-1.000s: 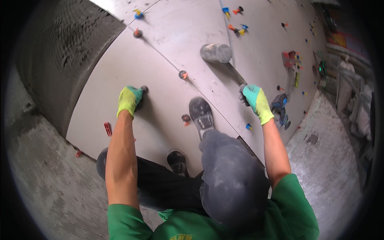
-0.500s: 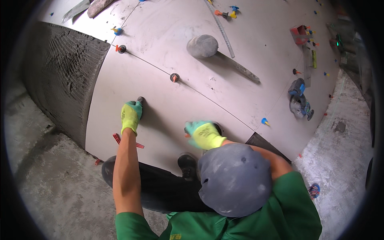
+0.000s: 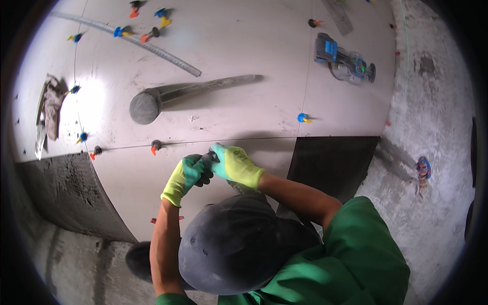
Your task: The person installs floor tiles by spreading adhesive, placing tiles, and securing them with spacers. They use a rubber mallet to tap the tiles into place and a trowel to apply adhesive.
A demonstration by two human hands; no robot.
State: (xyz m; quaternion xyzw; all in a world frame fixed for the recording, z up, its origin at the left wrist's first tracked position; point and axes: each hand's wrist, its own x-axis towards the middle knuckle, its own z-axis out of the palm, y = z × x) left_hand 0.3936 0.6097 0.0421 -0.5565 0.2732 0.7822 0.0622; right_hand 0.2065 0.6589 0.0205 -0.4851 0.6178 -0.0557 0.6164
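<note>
My left hand (image 3: 186, 176) and right hand (image 3: 235, 163), both in yellow-green gloves with dark fingertips, meet above a large pale tile (image 3: 132, 175). The fingers of both are curled together. Whatever lies between them is small, dark and mostly covered by the gloves, so its kind does not show. Just beyond the hands runs the joint to the neighbouring tile, where an orange-and-black tile levelling clip (image 3: 156, 146) stands. Below the hands, a dark, dusty rounded cloth shape (image 3: 229, 249) hides part of the tile.
A mallet (image 3: 145, 108) lies on the far tile, with a metal ruler (image 3: 170, 60) beyond it. A blue-and-black cordless tool (image 3: 343, 58) sits at right. Ridged grey mortar (image 3: 61, 193) is at left, and a dark gap (image 3: 333, 165) at right. Red wedges (image 3: 168, 219) lie near my left forearm.
My hands, apart before, have come together, the left moving right towards the other. The view has turned, shifting the mallet and ruler leftward and showing more of the dark gap at right.
</note>
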